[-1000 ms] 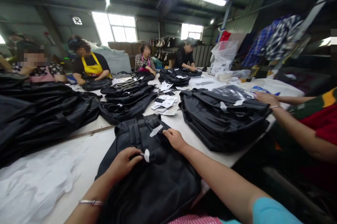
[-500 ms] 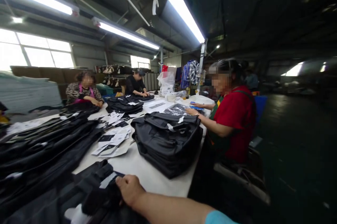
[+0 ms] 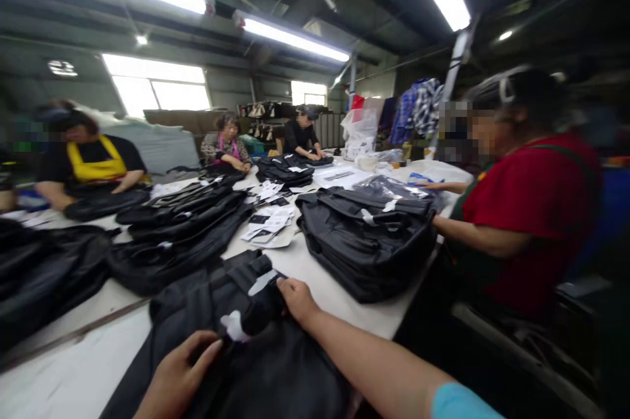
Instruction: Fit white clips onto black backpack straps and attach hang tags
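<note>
A black backpack [image 3: 275, 366] lies flat on the table right in front of me, with white wrapping on its dark strap parts. My right hand [image 3: 296, 301] is closed on the backpack's far right edge, beside one piece of white wrapping [image 3: 262, 282]. At the near side, my left hand [image 3: 184, 366] pinches the backpack near a second white piece [image 3: 235, 326]; the fingertips are partly hidden against the black cloth. Just beyond my right hand stands a stack of black bags [image 3: 364, 242].
Black bags lie in piles [image 3: 182, 235] to the left. Printed cards [image 3: 270, 222] are scattered mid-table. A co-worker in a red shirt [image 3: 536, 202] sits at the right edge, touching the stack. Other people work across the table, one in a yellow apron [image 3: 98, 159].
My view has swung left, so the scene sits further right. My left hand has come into view at the backpack. The red-shirted person's near hand has moved to the bag stack.
</note>
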Available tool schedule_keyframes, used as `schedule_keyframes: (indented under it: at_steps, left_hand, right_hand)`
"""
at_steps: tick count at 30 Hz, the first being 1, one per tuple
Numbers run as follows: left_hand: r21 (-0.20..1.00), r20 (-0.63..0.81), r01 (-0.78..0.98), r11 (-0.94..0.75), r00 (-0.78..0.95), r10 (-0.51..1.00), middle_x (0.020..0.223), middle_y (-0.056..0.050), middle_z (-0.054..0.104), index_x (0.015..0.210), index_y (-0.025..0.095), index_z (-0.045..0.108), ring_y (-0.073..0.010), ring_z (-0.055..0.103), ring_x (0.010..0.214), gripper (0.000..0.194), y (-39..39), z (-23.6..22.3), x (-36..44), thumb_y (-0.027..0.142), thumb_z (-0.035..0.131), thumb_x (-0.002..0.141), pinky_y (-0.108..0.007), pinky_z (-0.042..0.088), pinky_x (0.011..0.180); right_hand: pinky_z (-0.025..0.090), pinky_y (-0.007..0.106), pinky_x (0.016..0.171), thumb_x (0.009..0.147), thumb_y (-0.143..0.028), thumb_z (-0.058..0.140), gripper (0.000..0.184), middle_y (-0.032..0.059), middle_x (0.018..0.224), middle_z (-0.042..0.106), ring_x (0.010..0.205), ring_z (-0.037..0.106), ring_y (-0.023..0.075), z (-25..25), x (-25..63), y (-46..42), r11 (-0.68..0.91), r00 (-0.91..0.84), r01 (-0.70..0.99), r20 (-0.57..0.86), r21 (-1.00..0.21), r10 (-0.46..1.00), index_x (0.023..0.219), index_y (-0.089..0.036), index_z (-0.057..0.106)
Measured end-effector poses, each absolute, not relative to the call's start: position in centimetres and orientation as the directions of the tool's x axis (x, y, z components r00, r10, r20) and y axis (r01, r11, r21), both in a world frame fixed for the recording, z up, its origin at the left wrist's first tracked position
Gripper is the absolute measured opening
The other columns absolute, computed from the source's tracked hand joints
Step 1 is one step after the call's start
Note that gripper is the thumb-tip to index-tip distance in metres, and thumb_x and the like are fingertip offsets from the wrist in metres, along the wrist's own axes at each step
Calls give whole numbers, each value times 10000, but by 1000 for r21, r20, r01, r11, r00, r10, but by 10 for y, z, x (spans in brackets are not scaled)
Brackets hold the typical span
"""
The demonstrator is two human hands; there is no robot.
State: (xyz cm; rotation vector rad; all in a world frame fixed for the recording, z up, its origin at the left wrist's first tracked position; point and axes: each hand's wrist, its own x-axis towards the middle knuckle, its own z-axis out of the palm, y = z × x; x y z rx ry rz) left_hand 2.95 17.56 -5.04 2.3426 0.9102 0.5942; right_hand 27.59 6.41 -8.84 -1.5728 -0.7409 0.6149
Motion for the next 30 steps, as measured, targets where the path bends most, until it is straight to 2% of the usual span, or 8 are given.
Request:
schedule_keyframes:
  at_steps: [4,8,14,16,19,22,25,30]
  left_hand:
    - [661,59,391,-640,824,563,1097,-54,707,1173,244,657,-256,650,1040,471,155,-33,7,553,561,832,-364,516,945]
    - [554,-15,294,-779,939,343,1328,-108,569,1379,275,499,-312,538,1203,843,126,-17,-4,621,745,651,-442,423,1057]
    - [475,-42,262,-840,960,276,1241,-92,598,1162,280,663,-281,535,1153,397,105,-2,-10,449,654,803,-430,430,1010]
    - [486,-35,273,-830,955,294,1110,-87,642,1038,250,703,-253,572,1046,304,104,0,-17,443,645,810,-384,462,940]
    - [520,-59,330,-788,934,352,936,-72,672,893,224,717,-230,597,935,267,105,0,-30,466,636,812,-337,476,863]
    - [630,-153,420,-653,892,426,980,-51,702,979,231,721,-217,628,944,287,110,8,-42,448,619,823,-303,482,865]
    - [717,-232,476,-509,852,469,1054,-29,719,1103,244,703,-223,653,975,365,124,16,-44,468,591,837,-299,498,881]
    - [639,69,447,-625,777,626,1294,-72,620,1238,249,633,-270,544,1226,436,156,-16,-29,480,526,883,-432,419,1071]
  right_hand:
    - [405,235,426,786,-740,488,571,-45,544,448,462,471,114,-95,278,62,-34,611,58,8,-998,792,678,-180,526]
    - [440,250,471,792,-697,526,531,-22,600,527,520,505,134,-91,275,57,-2,567,-24,-15,-1000,824,755,-170,586]
    - [493,372,832,836,-581,535,474,82,950,714,902,647,246,-55,277,24,89,256,-134,52,-987,965,1002,-168,699]
    - [413,412,983,888,-550,471,477,103,978,726,1088,607,284,-41,280,5,101,-22,-6,101,-995,995,948,-162,743]
    - [335,382,1063,874,-436,544,341,83,916,745,1248,521,278,-28,281,-18,107,-308,315,5,-943,951,852,-183,772]
    - [457,304,893,831,-297,585,205,40,791,742,1004,663,232,-22,282,-21,69,-201,526,-45,-848,979,774,-196,753]
    - [488,263,740,853,-271,537,215,19,771,734,756,678,180,-16,289,5,42,-22,662,36,-748,999,826,-192,736]
    - [453,281,901,907,-237,441,338,91,1117,700,1034,626,202,-13,319,83,-193,228,936,90,-294,969,1105,-171,708]
